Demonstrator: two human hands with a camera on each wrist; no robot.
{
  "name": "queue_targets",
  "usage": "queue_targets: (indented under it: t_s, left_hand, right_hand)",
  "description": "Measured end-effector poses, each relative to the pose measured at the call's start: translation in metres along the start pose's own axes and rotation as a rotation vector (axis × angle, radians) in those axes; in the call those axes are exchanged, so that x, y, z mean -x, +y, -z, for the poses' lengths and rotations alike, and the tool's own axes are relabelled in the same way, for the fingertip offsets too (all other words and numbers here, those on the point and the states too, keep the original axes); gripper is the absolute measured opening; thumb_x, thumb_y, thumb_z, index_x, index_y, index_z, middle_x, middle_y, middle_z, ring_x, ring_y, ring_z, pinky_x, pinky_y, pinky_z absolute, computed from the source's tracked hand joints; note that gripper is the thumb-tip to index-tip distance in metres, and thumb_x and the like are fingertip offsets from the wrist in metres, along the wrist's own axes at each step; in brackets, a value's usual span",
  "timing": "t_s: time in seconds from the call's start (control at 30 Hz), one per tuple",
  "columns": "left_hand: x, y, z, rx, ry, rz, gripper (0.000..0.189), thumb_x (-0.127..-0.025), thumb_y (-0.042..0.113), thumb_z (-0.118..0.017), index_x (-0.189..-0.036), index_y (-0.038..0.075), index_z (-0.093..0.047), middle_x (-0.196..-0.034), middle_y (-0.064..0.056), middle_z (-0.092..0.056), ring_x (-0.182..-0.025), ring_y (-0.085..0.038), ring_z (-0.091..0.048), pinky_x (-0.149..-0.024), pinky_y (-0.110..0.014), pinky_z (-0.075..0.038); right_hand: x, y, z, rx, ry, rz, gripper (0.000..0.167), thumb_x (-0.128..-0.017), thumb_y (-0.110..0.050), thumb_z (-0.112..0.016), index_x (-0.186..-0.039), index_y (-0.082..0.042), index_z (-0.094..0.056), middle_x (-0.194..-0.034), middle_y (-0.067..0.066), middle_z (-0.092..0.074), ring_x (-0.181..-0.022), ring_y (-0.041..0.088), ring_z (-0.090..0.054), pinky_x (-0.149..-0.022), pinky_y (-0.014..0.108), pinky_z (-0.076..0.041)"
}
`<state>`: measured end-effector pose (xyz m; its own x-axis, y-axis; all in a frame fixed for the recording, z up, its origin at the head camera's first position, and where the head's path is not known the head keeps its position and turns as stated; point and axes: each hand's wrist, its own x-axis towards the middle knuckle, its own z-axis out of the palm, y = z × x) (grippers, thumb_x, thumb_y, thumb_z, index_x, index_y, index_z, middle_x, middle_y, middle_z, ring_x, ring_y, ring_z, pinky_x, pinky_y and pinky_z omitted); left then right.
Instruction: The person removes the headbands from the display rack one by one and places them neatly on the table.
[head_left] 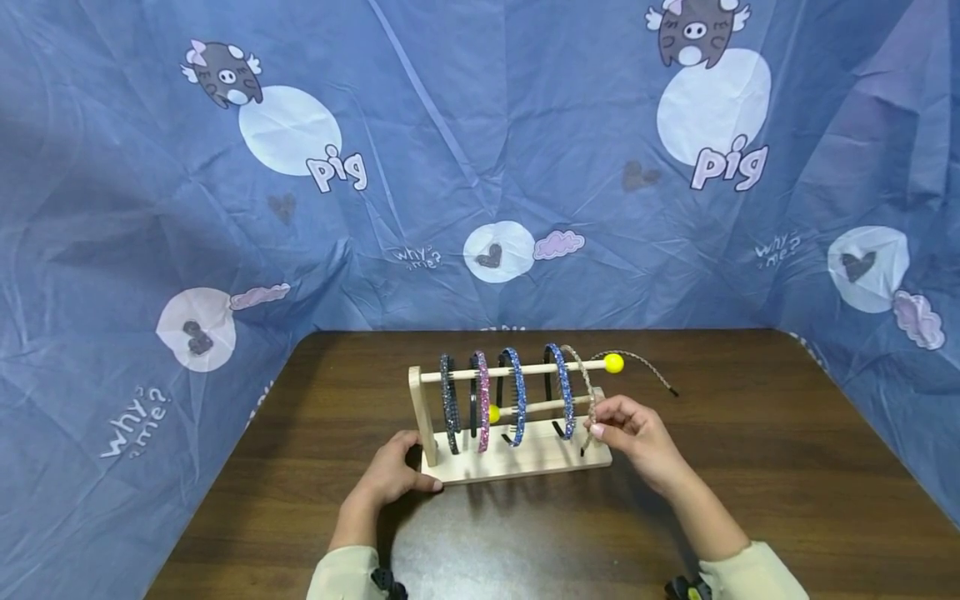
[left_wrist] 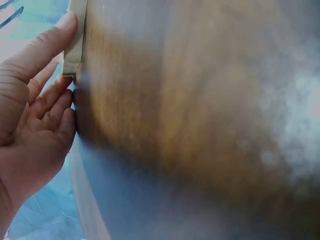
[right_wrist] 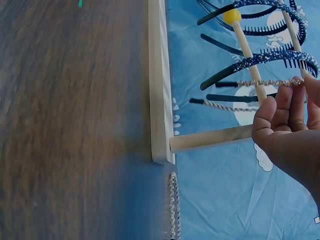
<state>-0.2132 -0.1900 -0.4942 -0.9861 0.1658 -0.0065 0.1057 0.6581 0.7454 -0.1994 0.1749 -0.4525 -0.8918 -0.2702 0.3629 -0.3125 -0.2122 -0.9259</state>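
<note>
A wooden headband rack (head_left: 517,468) stands on the table. My left hand (head_left: 393,473) grips the left end of its base, thumb at the front edge and fingers around the side. Close to the upper rod's right end, my right hand (head_left: 637,437) pinches a beige braided headband (right_wrist: 267,83) that hangs over the rod. Left of it on that rod hang a dark glittery headband (head_left: 449,404), a pink one (head_left: 483,408), a blue one (head_left: 517,396) and another blue one (head_left: 562,387). The right fingertips partly cover the braided band.
Behind the rack's right end, another braided headband (head_left: 641,359) lies on the brown table (head_left: 750,433). Yellow balls cap the upper rod (head_left: 614,362) and the lower rod (head_left: 494,413). A blue printed cloth (head_left: 420,167) hangs around the table's back and sides.
</note>
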Motion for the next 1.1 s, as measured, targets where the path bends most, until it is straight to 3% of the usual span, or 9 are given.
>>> queue_targets:
  t_s: [0.17, 0.5, 1.1]
  left_hand:
    - [0.0, 0.001, 0.0, 0.009, 0.004, -0.013, 0.055, -0.05, 0.014, -0.091, -0.097, 0.007, -0.063, -0.113, -0.011, -0.057, -0.11, -0.033, -0.05, -0.097, -0.05, -0.034]
    - [0.0, 0.002, -0.001, 0.017, 0.004, -0.011, 0.054, -0.051, 0.012, -0.09, -0.097, 0.006, -0.063, -0.113, -0.011, -0.057, -0.109, -0.033, -0.05, -0.097, -0.05, -0.034]
    - [0.001, 0.003, 0.0, 0.026, 0.002, -0.012, 0.054, -0.051, 0.011, -0.09, -0.097, 0.006, -0.063, -0.112, -0.012, -0.057, -0.109, -0.034, -0.051, -0.097, -0.05, -0.034]
  right_hand:
    - [-0.002, -0.004, 0.0, -0.093, 0.008, 0.018, 0.023, -0.083, 0.016, -0.052, -0.093, -0.004, -0.058, -0.09, 0.006, -0.063, -0.085, 0.016, -0.061, -0.072, 0.025, -0.05]
    - [-0.008, -0.017, 0.004, -0.154, 0.023, 0.077, 0.03, -0.082, 0.02, -0.048, -0.094, -0.005, -0.06, -0.09, 0.007, -0.064, -0.086, 0.015, -0.061, -0.074, 0.026, -0.051]
    - [-0.012, -0.037, 0.024, -0.302, 0.011, 0.198, 0.029, -0.085, 0.023, -0.041, -0.098, 0.002, -0.056, -0.094, 0.011, -0.061, -0.089, 0.018, -0.06, -0.076, 0.026, -0.05]
